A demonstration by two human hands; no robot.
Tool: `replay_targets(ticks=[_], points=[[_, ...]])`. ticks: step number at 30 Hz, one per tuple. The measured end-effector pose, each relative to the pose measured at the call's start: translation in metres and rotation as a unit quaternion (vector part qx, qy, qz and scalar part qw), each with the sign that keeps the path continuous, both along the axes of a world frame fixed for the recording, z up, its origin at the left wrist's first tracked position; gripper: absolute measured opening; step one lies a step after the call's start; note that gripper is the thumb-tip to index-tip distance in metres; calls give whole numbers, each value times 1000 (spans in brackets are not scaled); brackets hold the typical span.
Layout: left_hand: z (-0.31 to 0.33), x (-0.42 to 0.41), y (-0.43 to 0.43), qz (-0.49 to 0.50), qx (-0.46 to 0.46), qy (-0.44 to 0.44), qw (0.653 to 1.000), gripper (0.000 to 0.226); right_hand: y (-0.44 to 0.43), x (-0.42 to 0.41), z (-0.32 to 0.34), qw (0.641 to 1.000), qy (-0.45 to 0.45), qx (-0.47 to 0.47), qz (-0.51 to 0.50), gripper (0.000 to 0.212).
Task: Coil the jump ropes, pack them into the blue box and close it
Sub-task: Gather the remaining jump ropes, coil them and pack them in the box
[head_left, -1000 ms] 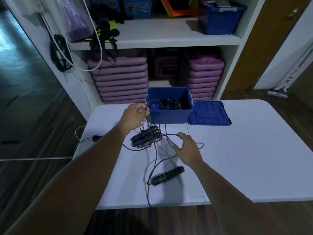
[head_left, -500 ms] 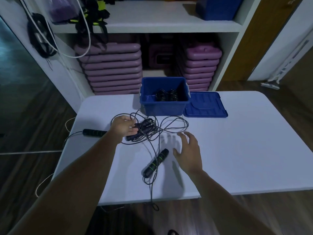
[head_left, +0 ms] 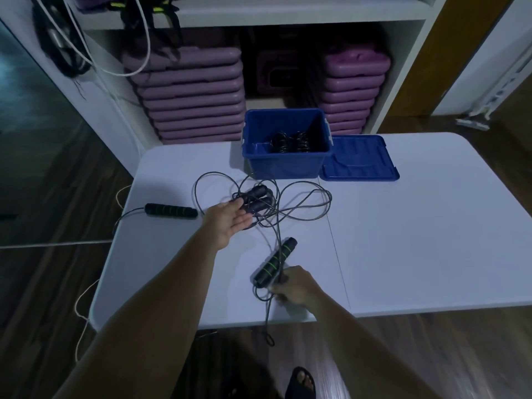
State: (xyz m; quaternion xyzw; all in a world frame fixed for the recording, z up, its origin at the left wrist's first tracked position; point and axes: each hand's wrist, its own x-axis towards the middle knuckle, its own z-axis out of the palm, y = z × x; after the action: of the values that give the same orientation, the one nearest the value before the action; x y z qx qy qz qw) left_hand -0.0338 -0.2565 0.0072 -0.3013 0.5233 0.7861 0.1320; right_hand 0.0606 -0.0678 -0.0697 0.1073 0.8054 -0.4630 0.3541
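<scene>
White table [head_left: 417, 240] holds blue box [head_left: 283, 165]; shelves [head_left: 259, 12] behind.

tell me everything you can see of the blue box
The blue box is a rectangular tub of what looks like hard plastic, open, with a lipped rim and a pale clip on the side facing its lid. It stands upright near the far edge of the table. Black coiled ropes lie inside. The lid lies flat on the table close beside it.
</scene>
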Motion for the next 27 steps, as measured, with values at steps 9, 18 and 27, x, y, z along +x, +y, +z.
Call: replay_targets(ticks=[9,18,27], points=[[-26,60,-17,-159,-178,-52,970,37,-7,-1,25,964,-62,-213,-148,9],[-72,87,15,-333,-392,-9,857,19,-8,0,37,961,-53,-229,-149,17],[-52,86,-2,-272,-262,-23,926,21,4,4,35,964,-47,-189,-181,14]])
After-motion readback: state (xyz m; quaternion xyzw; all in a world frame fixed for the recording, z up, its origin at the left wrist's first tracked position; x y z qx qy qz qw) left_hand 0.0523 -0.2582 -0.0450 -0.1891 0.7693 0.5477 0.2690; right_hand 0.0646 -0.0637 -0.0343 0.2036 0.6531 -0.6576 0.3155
